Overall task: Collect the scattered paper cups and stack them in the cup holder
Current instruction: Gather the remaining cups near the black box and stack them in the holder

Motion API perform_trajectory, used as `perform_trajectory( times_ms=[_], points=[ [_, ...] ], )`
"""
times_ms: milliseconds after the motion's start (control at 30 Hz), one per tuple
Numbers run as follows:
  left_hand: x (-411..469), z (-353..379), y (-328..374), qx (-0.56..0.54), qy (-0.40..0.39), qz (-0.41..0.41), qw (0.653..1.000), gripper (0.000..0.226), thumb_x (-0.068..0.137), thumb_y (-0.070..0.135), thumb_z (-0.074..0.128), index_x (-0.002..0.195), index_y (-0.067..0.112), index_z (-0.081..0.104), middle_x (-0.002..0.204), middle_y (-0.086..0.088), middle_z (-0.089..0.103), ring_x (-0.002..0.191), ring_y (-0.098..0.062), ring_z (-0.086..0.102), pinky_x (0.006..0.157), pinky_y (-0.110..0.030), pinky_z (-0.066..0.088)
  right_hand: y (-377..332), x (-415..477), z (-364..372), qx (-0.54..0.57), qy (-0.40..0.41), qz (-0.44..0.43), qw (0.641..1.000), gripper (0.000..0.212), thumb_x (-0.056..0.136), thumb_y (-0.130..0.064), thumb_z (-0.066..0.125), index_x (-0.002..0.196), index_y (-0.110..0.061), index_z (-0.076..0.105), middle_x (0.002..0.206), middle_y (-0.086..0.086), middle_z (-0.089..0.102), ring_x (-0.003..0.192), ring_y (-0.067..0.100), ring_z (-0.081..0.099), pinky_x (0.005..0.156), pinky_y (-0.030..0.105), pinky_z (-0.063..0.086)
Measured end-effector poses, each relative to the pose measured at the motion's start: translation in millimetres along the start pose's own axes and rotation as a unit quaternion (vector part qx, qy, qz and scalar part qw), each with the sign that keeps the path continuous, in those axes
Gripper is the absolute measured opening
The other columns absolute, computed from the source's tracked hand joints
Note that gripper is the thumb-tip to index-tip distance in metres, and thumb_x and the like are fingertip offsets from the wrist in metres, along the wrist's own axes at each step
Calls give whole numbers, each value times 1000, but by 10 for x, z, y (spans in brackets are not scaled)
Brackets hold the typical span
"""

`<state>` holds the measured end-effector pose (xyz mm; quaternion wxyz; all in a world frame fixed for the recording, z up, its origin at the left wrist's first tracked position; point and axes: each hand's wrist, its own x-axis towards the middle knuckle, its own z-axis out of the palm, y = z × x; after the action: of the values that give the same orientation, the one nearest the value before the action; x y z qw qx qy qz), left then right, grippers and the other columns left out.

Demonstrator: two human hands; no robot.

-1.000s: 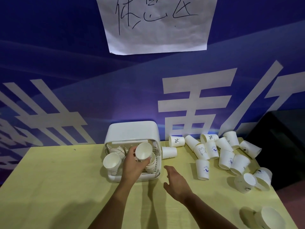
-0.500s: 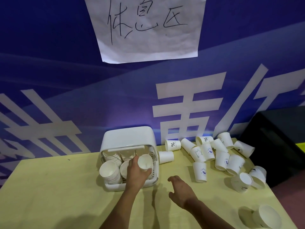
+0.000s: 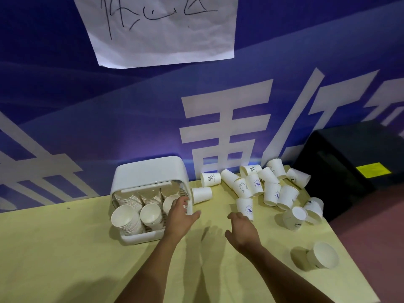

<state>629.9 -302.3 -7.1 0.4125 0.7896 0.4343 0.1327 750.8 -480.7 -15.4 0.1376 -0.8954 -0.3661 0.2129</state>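
Note:
The white cup holder [image 3: 142, 238] stands on the yellow table with its lid tipped back, holding three rows of stacked paper cups [image 3: 125, 219]. My left hand [image 3: 179, 216] rests at the holder's right wall, fingers spread beside the right-hand stack [image 3: 169, 203], with no cup in its grip. My right hand [image 3: 242, 228] hovers open, palm down, just in front of an upside-down cup [image 3: 245, 207]. Several loose cups [image 3: 271, 189] lie in a heap at the back right. One cup [image 3: 202, 194] lies on its side next to the holder.
A lone cup [image 3: 323, 254] lies near the table's right edge [image 3: 349, 248]. A black box [image 3: 349, 160] stands off the table to the right. A blue banner wall [image 3: 109, 127] with a paper sign [image 3: 164, 29] closes the back.
My left hand pushed the cup it held into the holder's right-hand stack and let go. My right hand has shifted right, toward the upside-down cup.

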Motion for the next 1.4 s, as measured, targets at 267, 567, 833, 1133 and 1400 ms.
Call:
perform_trajectory(
  times_ms=[267, 567, 833, 1133, 1400],
  points=[
    [-26, 540, 299, -10, -93, 11, 996, 56, 77, 35, 81, 124, 22, 54, 116, 3, 55, 98, -15, 57, 80, -26, 45, 593, -49, -357, -7, 56, 64, 996, 50, 85, -29, 56, 132, -16, 48, 123, 5, 55, 112, 27, 52, 92, 36, 44],
    [-82, 1412, 762, 19, -191, 39, 981, 60, 75, 40, 81, 126, 24, 52, 121, 3, 50, 103, -12, 55, 84, -31, 51, 1446, -379, -652, -53, 109, 168, 978, 54, 86, -38, 59, 135, -20, 44, 133, 4, 49, 124, 27, 41, 101, 41, 30],
    [-77, 1996, 992, 65, -161, 41, 984, 69, 72, 42, 82, 130, 19, 53, 131, -8, 45, 120, -28, 49, 102, -40, 45, 2078, -682, -584, -46, 70, 271, 959, 67, 85, -38, 64, 141, -18, 34, 147, 11, 36, 134, 33, 32, 105, 50, 32],
    [-15, 2316, 1063, 85, -179, 39, 980, 68, 75, 43, 80, 132, 17, 53, 130, -8, 50, 123, -28, 48, 106, -41, 41, 2288, -672, -441, 24, 49, 270, 961, 67, 84, -34, 63, 142, -17, 33, 137, 13, 37, 123, 34, 40, 92, 47, 49],
    [-63, 2786, 1421, 55, -264, 85, 959, 73, 71, 33, 84, 134, 22, 50, 130, 0, 54, 118, -20, 53, 94, -31, 44, 2538, -710, -500, 44, 89, 233, 967, 71, 78, -37, 69, 138, -16, 38, 124, 10, 46, 110, 31, 48, 82, 38, 51]
  ],
)
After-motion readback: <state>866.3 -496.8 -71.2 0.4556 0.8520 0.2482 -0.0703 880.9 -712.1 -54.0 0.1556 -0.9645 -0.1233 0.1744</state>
